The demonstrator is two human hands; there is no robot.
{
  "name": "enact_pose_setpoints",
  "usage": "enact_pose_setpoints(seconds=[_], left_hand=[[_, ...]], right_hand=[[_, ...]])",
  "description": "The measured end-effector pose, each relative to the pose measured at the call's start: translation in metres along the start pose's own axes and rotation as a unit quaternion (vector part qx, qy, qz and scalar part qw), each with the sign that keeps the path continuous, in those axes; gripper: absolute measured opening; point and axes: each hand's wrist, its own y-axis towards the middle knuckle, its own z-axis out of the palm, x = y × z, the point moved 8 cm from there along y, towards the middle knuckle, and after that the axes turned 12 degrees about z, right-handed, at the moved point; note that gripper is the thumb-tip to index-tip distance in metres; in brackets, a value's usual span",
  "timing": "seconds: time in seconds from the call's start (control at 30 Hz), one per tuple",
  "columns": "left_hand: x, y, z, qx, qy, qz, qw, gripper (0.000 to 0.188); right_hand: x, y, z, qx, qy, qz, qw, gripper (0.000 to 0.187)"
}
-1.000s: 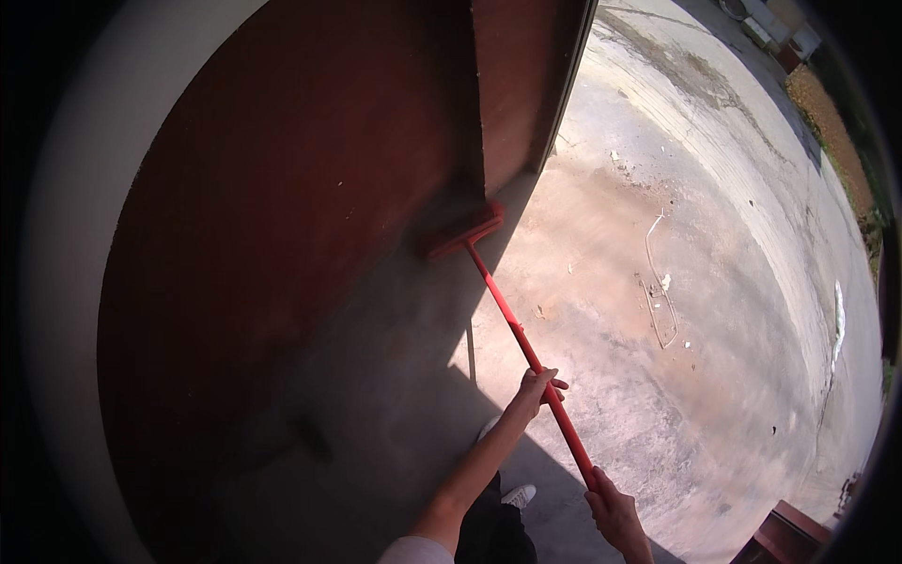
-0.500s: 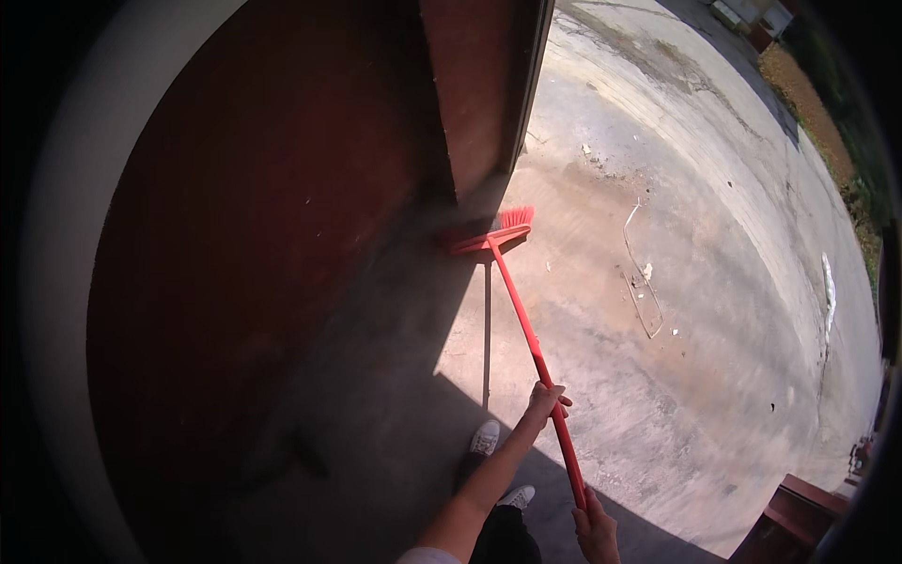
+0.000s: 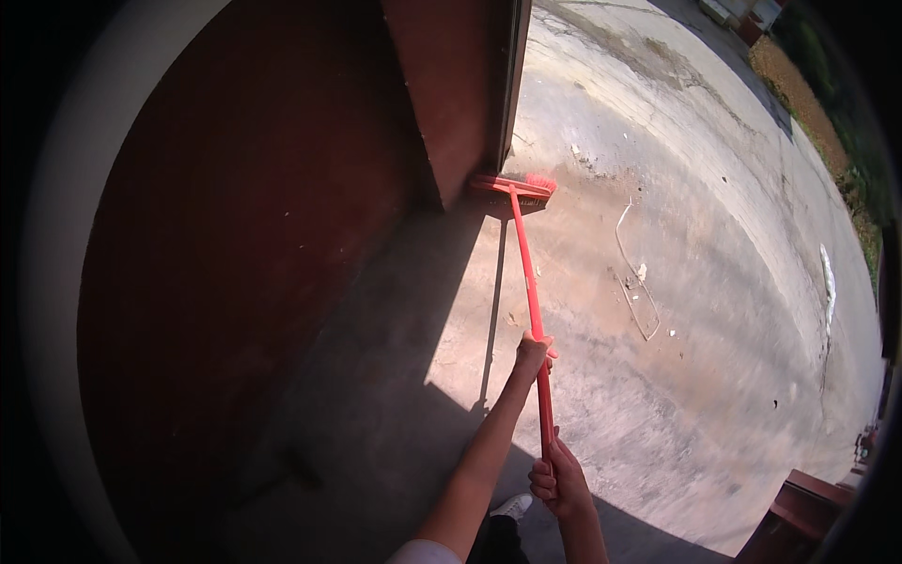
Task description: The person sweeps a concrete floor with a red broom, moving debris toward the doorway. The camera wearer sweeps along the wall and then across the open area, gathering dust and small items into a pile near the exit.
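A red broom (image 3: 526, 258) slants away from me, its long handle running up to a wide head with red bristles (image 3: 540, 182). The head is at the foot of the dark red door edge, partly in sunlight; whether it touches the floor I cannot tell. My left hand (image 3: 535, 354) is closed round the middle of the handle. Lower down, my right hand (image 3: 558, 477) grips the handle near its end.
A dark red door or panel (image 3: 235, 188) stands along the left. On the concrete floor (image 3: 601, 395) lie a bent thin strip (image 3: 622, 230), white crumbs (image 3: 642, 273) and scattered dirt (image 3: 601, 169). A dark red piece (image 3: 799, 508) stands at the lower right.
The broom head has moved farther away and slightly right, to the door edge. Both hands have gone forward with the handle, which is now more upright in view.
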Motion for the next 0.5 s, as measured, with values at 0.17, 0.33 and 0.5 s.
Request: enact_pose_setpoints(seconds=[0.17,0.33,0.5], left_hand=[[0.058,-0.035,0.033,0.13,-0.071,-0.055,0.987,0.028],[0.029,-0.111,0.07,0.176,-0.177,-0.106,0.962,0.037],[0.021,-0.091,0.015,0.068,-0.141,-0.016,0.988,0.039]], right_hand=[[-0.02,-0.039,-0.037,-0.202,-0.091,-0.028,0.975,0.026],[-0.038,-0.109,-0.031,-0.245,-0.136,-0.052,0.958,0.037],[-0.032,-0.077,-0.048,-0.198,-0.191,-0.05,0.96,0.037]])
